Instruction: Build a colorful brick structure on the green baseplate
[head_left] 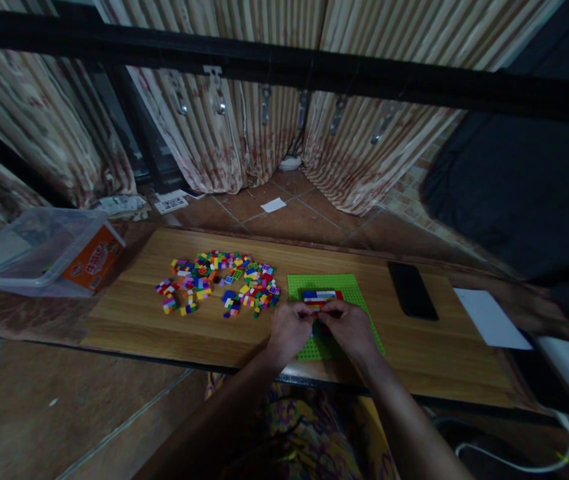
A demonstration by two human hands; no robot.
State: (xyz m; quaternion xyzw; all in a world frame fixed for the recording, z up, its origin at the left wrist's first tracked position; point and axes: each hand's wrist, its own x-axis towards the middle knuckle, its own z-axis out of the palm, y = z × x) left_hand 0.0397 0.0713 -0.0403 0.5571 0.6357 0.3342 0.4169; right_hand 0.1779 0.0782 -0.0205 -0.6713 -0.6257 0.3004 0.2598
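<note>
Looking at the hands, what've they got?

Left hand [290, 329] and right hand [353, 328] have fingertips bunched close together at the near side of a red, white and blue brick build [321, 295]. Can't tell if they're pinching a piece. It's on a green baseplate [350, 283] under them.

And further out?

Loose bricks [260, 288] left of the hands, black phone [413, 291] to their right.

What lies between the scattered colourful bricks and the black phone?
The head view shows a green studded plate with bricks on it, and the left hand and right hand at those bricks.
</note>
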